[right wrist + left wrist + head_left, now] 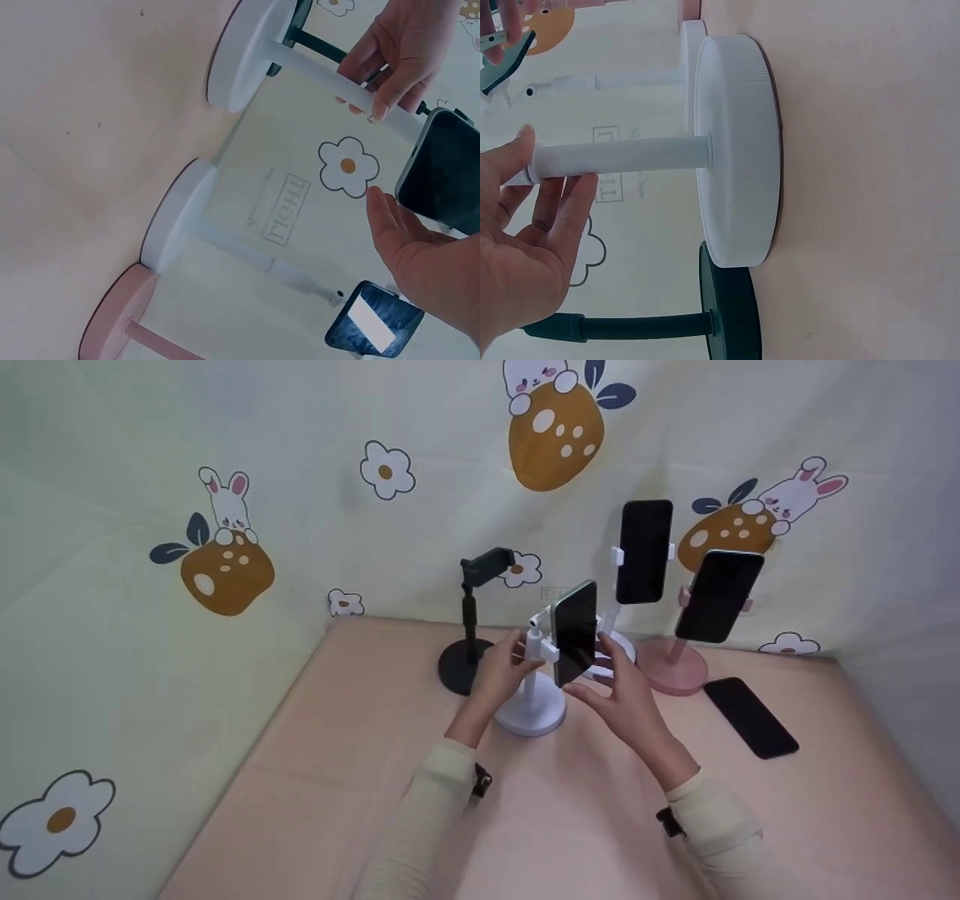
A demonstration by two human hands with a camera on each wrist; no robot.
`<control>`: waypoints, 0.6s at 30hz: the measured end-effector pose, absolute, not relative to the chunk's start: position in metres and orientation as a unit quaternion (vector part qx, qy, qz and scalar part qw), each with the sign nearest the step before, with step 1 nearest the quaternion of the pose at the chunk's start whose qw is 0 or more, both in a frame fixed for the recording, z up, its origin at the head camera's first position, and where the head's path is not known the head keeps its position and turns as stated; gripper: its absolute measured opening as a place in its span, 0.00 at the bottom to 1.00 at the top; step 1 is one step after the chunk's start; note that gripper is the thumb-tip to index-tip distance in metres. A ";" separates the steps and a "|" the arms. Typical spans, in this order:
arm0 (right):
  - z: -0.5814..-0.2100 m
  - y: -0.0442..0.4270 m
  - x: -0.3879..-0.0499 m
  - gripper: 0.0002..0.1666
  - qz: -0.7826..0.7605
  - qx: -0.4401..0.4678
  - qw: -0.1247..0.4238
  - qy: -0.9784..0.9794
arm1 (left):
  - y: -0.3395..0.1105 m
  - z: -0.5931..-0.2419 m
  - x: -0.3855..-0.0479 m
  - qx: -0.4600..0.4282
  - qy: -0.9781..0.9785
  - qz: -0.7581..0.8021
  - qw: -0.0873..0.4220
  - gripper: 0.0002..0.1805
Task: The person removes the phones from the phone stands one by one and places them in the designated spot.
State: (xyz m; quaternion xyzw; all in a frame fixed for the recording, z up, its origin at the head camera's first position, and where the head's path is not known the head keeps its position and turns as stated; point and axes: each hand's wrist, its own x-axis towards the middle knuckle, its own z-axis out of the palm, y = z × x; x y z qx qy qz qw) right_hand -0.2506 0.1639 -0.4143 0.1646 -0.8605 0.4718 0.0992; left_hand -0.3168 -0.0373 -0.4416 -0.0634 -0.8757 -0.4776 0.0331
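My left hand (496,679) grips the upright pole of a white phone stand (531,712), thumb on one side and fingers on the other in the left wrist view. A dark-screened phone (576,636) with a pale green edge sits in that stand's white clamp, turned partly sideways. At the phone's right side, my right hand (634,709) holds it, thumb by the lower edge and fingers along the side. Part of those fingers is hidden behind the phone. In the left wrist view the stand's round base (739,150) rests flat on the table.
Behind stands a black phone stand (459,667) with an unfilled clamp. Farther right are another white stand holding a phone (643,551) and a pink stand (673,667) holding a phone (720,596). A loose phone (751,718) lies on the pink table (322,780) at right.
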 end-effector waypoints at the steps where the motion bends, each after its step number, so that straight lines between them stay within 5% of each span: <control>1: -0.414 0.163 -0.251 0.59 0.471 0.163 0.099 -0.861 | -0.037 -0.442 -0.317 -0.063 -0.875 -0.479 0.034 0.14; 18: -0.421 0.146 -0.254 0.54 0.478 0.148 0.148 -0.853 | -0.039 -0.425 -0.296 -0.096 -0.811 -0.573 0.067 0.20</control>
